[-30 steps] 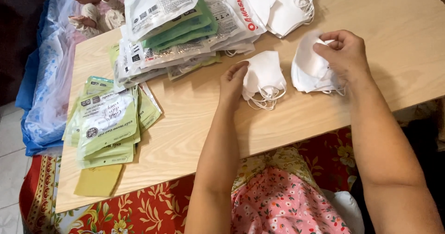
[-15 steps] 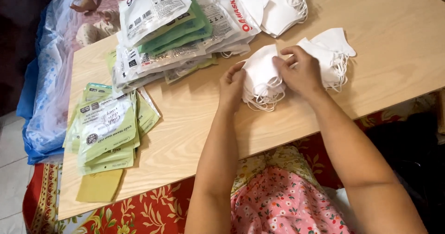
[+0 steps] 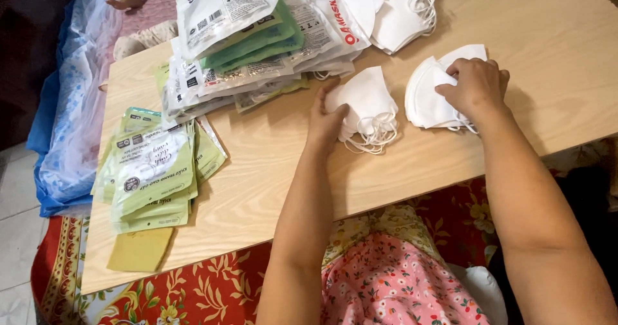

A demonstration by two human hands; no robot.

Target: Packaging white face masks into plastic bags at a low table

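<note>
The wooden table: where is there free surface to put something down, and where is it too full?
Bare wood lies along the table's near edge, between the green packet pile and the left hand, and at the far right beyond the right hand. It is crowded at the back, where the packet stack meets the loose white masks.

On the surface [image 3: 270, 190], one stack of masks [image 3: 368, 103] lies under the left fingers [image 3: 324, 109], another stack [image 3: 430, 96] under the right fingers [image 3: 458, 83]. Behind them sits a loose mask heap [image 3: 386, 9]. Left of the left fingers lie piled packets [image 3: 238, 35], and further left, nearer, flat pouches [image 3: 151, 170].
</note>
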